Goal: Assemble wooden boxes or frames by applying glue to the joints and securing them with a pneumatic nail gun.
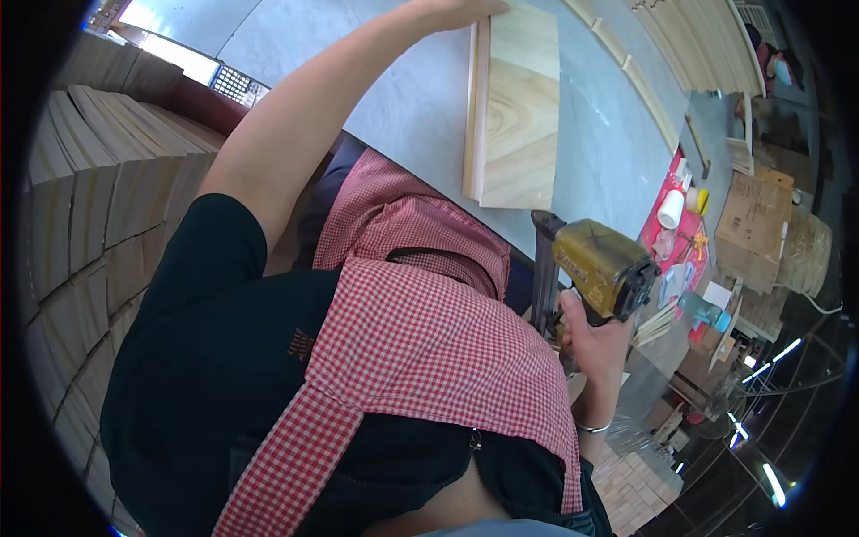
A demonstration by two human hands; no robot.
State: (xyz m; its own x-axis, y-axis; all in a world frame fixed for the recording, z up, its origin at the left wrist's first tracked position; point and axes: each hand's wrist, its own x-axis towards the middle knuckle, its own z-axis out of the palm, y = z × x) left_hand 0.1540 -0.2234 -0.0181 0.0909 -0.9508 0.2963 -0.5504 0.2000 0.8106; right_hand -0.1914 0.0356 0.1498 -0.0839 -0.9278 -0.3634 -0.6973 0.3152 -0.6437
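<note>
The right hand (596, 342) has its fingers round a nail gun (598, 258); the left hand (458, 12) is at a board (522, 116), grip unclear from here.

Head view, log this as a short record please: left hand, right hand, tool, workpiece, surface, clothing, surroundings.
left hand: at the far end of the wooden board, partly cut off by the picture's top edge
right hand: wrapped around the handle of the nail gun
tool: yellow-and-black nail gun, nose near the board's near end; contact unclear
workpiece: pale wooden board, lying lengthwise
surface: grey table
clothing: red-and-white checked apron
surroundings: stacked panels at left
</note>
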